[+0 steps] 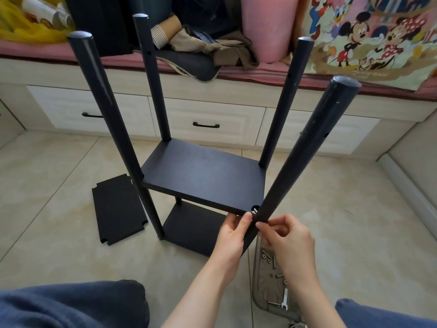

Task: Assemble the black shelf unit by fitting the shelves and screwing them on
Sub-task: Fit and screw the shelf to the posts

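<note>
Though one loose, three shelves (203, 176), four poles (151, 74).

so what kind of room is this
Probably a bedroom or living space at home: a pink-cushioned bench with white drawers beneath, a cartoon-print blanket and piled clothes on it, and a tiled floor.

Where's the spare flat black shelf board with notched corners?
The notched black shelf board lies flat on the beige tiled floor, left of centre in the head view, beside the near-left black round pole.
</note>
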A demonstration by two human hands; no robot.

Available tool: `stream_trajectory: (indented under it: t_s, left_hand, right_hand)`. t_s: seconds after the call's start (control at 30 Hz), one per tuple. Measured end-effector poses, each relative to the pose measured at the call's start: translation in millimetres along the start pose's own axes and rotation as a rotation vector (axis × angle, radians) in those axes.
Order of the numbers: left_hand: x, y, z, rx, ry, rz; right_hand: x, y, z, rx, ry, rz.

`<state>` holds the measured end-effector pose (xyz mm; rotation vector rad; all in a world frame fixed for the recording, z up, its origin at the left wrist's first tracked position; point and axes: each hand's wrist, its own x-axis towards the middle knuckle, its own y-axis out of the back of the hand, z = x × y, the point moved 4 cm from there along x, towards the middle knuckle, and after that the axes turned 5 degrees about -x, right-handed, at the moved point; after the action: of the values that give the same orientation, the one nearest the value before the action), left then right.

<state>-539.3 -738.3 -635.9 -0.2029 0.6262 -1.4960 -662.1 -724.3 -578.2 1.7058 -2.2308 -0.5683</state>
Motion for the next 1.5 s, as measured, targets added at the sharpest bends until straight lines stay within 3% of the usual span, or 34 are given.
stream_trajectory:
  t_s: [0.5,0.93,1.5]
  left_hand:
    - [-3,5,10,0.028,0.034,-0.016]
    - [-1,3,15,-0.010,0.054,0.062]
    - [0,5,14,0.113,0.070,0.177]
  right_hand:
    - [13,4,-2,-0.101,0.212,-0.280]
    - [11,-3,2,-0.068,0.195,-0.227]
    - [4,-7,-2,-0.072,0.232,-0.207]
